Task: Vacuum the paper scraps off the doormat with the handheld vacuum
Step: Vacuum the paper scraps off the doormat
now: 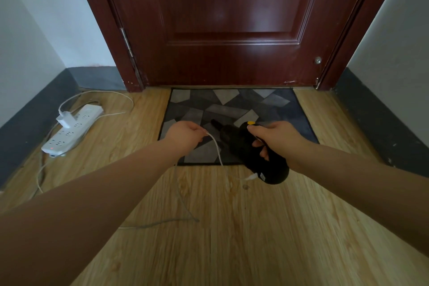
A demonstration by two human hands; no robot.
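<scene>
Wood floor (255, 227) runs up to a dark red door (227, 18), and the gray patterned doormat (232, 109) lies flat right in front of it. Over the near edge of the mat, the black handheld vacuum (234, 139) is gripped by the right hand (276, 137), thumb by its yellow button (251, 123), nose pointing at the mat. The left hand (185, 134) is closed, pinching the white cord (217, 148) that plugs into the vacuum's back. Off to the left, a white power strip (74, 127) sits on the floor near the wall.
</scene>
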